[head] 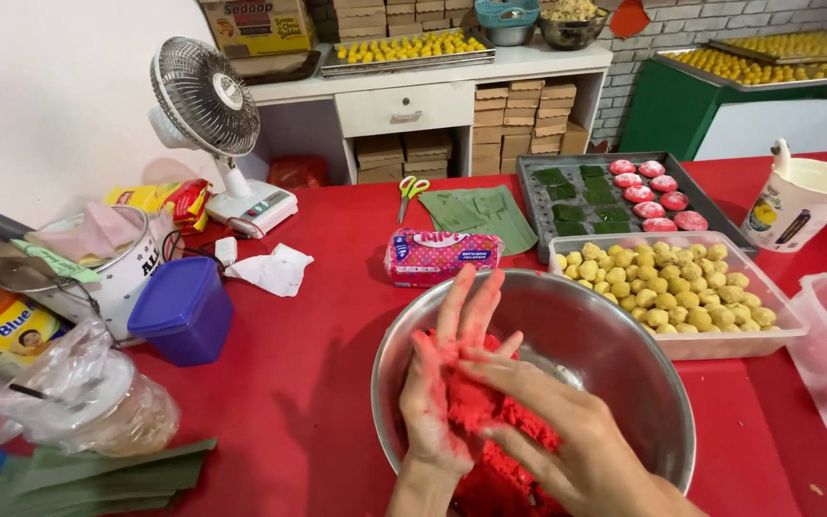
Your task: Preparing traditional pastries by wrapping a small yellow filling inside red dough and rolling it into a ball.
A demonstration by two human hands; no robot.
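- Inside the steel bowl on the red tabletop, red dough lies under and between both hands.
- Left hand: fingers straight, nearly together, palm coated with dough.
- Right hand: fingers loosely spread, pressing dough against the left palm.
- One bowl; seven pink cakes on the dark tray.
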